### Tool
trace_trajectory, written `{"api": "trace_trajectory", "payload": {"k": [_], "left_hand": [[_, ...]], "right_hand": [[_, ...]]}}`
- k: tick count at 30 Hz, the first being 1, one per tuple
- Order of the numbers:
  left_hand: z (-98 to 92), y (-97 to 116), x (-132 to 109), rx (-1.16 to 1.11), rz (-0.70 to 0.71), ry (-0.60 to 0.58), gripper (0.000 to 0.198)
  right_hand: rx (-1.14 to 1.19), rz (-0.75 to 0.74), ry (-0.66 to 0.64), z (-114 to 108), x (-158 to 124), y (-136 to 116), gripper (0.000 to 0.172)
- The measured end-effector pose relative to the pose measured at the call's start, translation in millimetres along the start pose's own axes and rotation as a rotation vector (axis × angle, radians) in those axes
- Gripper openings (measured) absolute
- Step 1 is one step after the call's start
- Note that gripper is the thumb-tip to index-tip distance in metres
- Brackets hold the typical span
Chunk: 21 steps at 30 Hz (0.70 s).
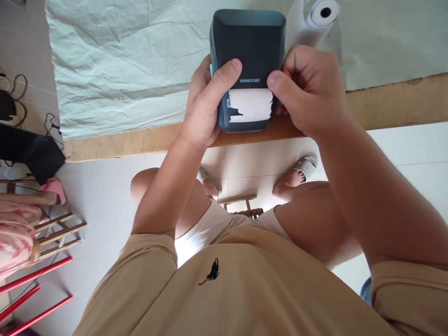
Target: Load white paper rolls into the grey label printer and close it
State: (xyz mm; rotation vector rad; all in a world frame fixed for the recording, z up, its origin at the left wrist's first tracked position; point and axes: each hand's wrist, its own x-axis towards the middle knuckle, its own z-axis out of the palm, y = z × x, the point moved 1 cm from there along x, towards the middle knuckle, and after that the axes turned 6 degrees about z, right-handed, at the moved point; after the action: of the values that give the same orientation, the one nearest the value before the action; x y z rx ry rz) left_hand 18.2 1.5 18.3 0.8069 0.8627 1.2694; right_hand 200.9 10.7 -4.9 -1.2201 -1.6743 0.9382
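A dark label printer point(248, 51) marked NIIMBOT is held at the table's front edge. A strip of white paper point(251, 105) with ragged, torn ends lies across its lower front. My left hand point(210, 100) is closed around the printer's left side, thumb on the lid and fingers hidden behind it. My right hand point(308, 88) is closed at the printer's right edge, its thumb pressed beside the paper's upper right corner. The other right fingers are curled and partly hidden. Just behind this hand stands a roll of white paper point(311, 23), partly unwound.
A pale green cloth point(129, 65) covers the table, whose wooden edge point(140, 142) faces me. At left on the floor are cables, a black object point(42, 156), wooden stool legs point(59, 228), red bars point(38, 289) and another person's foot in a pink slipper point(56, 189).
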Motion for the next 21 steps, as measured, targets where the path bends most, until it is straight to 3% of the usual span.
{"api": "trace_trajectory", "payload": {"k": [3, 5, 8, 14, 21], "left_hand": [[0.7, 1, 0, -0.132, -0.04, 0.052, 0.037], [-0.2, 2, 0, -0.172, -0.046, 0.023, 0.039], [-2.1, 1, 1, -0.072, -0.015, -0.062, 0.018], [-7.3, -9, 14, 0.017, 0.034, -0.007, 0.04], [-6.2, -8, 12, 0.032, 0.034, -0.01, 0.033]], "right_hand": [[-0.001, -0.007, -0.002, 0, 0, 1, 0.037], [0.003, -0.007, -0.009, 0, 0, 2, 0.039], [-0.009, 0.02, -0.023, -2, 2, 1, 0.044], [-0.026, 0.038, -0.034, -3, 4, 0, 0.043], [-0.004, 0.016, -0.014, -3, 3, 2, 0.039]]}}
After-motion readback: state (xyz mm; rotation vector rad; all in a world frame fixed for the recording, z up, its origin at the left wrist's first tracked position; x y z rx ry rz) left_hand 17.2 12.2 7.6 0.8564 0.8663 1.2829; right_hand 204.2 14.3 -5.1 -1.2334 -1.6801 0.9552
